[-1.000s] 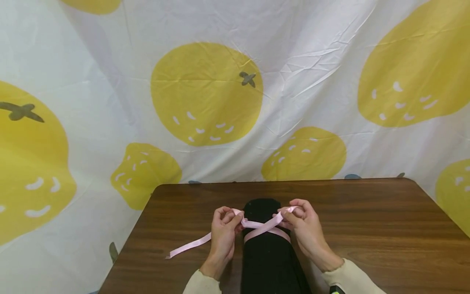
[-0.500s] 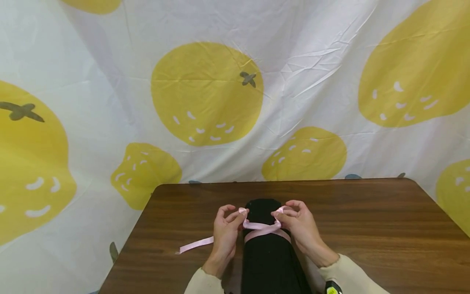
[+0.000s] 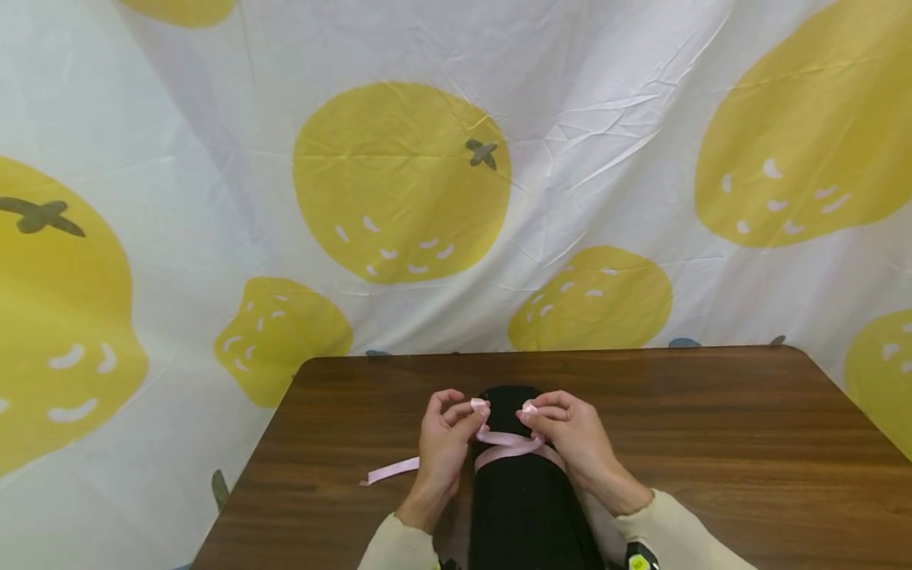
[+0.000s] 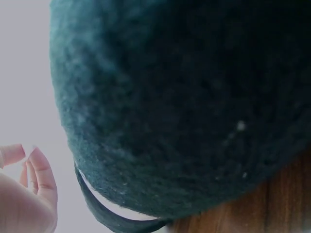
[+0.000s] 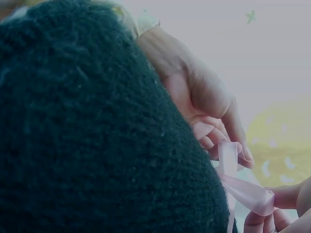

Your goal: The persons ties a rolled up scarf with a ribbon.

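Here, leftmost, free end of pink ribbon reaches out over brown desk, past outer side of left hand. Left thumb and fingers drawn together, pinching ribbon. Middle: black fuzzy object on desk, lengthwise, ribbon wrapped round it near far end, strands meeting on top, between both hands. Further right: right hand, thumb and fingers also pressed together on ribbon. Cream sleeve behind it, wristband at cuff. Beyond desk, fruit-print cloth.
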A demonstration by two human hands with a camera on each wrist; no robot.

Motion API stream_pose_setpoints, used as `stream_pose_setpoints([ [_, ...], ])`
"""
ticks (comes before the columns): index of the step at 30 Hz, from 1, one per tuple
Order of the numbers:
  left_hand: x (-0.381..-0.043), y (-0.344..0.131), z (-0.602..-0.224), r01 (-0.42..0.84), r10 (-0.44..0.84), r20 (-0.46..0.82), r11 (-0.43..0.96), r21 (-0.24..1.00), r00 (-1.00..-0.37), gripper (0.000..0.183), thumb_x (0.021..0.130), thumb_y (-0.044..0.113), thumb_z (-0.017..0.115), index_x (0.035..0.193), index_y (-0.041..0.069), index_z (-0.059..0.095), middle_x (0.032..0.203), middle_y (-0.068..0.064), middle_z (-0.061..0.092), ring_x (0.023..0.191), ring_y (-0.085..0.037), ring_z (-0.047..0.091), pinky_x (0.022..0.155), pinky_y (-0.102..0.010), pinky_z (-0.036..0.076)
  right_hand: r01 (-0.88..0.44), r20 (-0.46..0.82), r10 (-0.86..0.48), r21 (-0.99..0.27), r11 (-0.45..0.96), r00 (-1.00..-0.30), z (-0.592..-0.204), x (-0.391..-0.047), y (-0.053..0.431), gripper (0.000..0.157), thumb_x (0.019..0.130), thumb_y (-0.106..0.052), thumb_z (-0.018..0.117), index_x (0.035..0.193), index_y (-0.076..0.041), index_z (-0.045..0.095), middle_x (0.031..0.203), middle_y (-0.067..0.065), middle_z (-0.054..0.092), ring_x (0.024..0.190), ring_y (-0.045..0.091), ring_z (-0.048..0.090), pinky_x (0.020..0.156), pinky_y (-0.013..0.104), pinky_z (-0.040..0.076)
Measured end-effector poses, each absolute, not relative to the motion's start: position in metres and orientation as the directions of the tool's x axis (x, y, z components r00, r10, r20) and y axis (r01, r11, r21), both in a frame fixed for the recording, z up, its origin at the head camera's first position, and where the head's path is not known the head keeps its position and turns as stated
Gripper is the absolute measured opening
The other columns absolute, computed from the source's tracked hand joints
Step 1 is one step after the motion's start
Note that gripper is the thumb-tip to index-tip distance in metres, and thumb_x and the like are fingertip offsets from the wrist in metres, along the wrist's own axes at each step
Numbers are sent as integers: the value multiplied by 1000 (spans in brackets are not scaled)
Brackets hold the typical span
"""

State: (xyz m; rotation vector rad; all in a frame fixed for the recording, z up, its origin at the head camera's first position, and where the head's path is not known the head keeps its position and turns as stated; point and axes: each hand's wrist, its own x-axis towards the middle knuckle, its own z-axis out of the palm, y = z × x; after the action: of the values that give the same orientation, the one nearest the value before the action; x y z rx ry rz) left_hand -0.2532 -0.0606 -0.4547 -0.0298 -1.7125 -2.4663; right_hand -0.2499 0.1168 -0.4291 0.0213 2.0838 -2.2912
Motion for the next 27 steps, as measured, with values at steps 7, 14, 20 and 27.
stream_pose_setpoints([
  [7, -253, -58, -450, 130, -63, 116, -288, 949, -991, 40, 85, -2, 73, 113, 0, 44, 101, -19, 73, 66, -16, 65, 67, -25, 55, 0, 2, -56, -1000, -31, -998, -425, -248, 114, 28, 87, -7, 75, 109, 9, 66, 83, 5, 74, 70, 10, 64, 61, 23, 49],
  [14, -253, -53, -444, 124, -36, 119, -279, 952, -992, 42, 85, -1, 74, 115, -2, 44, 99, -19, 73, 75, -14, 68, 67, -25, 55, -49, 48, -67, -999, 15, -997, -425, -248, 112, 22, 86, -5, 75, 103, 7, 69, 84, 9, 72, 78, 12, 66, 67, 25, 53],
  [20, -255, -50, -443, 159, -10, 161, -216, 963, -987, 41, 86, 0, 74, 116, -4, 46, 96, -16, 73, 75, -16, 67, 66, -23, 53, -59, 56, -78, -998, 36, -995, -423, -249, 110, 19, 85, -3, 75, 101, 6, 71, 90, 14, 73, 81, 14, 68, 68, 25, 54],
  [27, -255, -48, -442, 218, 5, 221, -140, 966, -975, 39, 86, 2, 74, 115, -4, 49, 97, -23, 72, 75, -9, 67, 67, -21, 52, -49, 45, -109, -998, 36, -993, -421, -248, 109, 20, 86, -5, 74, 102, 7, 71, 90, 12, 73, 82, 16, 69, 69, 25, 55],
])
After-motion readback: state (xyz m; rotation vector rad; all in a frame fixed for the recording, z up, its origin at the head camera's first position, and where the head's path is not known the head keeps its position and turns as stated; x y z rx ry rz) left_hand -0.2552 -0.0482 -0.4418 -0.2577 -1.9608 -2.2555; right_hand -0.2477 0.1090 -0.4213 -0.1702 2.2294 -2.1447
